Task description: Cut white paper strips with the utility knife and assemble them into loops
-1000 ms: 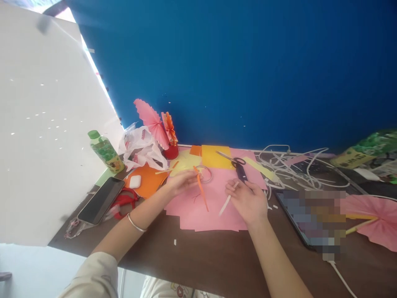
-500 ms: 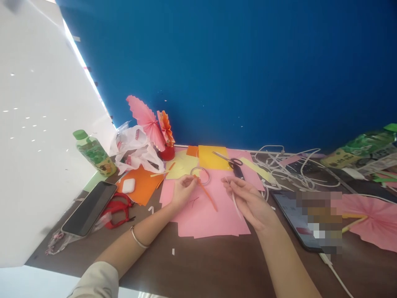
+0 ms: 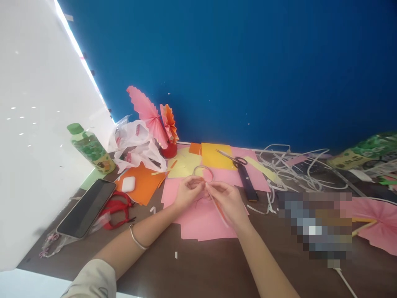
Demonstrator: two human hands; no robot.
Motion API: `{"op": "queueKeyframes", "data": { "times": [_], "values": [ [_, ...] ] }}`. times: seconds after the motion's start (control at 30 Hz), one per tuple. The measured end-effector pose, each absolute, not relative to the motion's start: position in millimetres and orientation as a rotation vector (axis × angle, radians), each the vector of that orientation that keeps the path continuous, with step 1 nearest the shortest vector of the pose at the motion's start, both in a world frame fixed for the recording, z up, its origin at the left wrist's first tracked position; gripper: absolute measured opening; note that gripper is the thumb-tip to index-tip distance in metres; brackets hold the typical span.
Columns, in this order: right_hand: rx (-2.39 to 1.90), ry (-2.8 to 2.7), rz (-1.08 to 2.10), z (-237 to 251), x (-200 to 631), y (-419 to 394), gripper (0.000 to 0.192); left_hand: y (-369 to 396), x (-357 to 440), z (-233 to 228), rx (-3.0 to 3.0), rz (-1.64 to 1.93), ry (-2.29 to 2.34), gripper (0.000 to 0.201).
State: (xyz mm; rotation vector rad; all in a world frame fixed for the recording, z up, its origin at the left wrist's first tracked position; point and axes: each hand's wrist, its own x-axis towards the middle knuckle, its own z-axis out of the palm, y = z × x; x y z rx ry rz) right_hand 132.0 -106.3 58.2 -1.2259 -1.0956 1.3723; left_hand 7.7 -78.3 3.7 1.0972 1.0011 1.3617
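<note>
though blurry, orange strip (image 3: 217, 203) (thin) between left hand (image 3: 188, 193) and right hand (image 3: 229, 200)

a green-capped bottle (image 3: 91, 151) stands at nine o'clock on the counter (image 3: 211, 269), beside a crumpled plastic bag (image 3: 139, 155). at eight lie a dark-screened phone (image 3: 87, 209), a red strap (image 3: 119, 205) and a small white case (image 3: 128, 184). white cables (image 3: 291, 176) tangle at three.

Left hand (image 3: 187, 193), right hand (image 3: 228, 200) close together; both in a pinch
</note>
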Motion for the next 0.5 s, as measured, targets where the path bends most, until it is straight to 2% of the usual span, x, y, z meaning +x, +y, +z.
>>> {"op": "queueKeyframes", "data": {
  "times": [0.27, 0.5],
  "values": [
    [-1.359, -1.257, 1.062, 52, 134, -109, 0.028, -84, 9, 4, 1.326, 1.303, 0.924, 0.02],
    [-1.358, -1.25, 1.041, 46, 135, -108, 0.026, -86, 8, 2, 1.391, 1.256, 0.879, 0.022]
  ]
}}
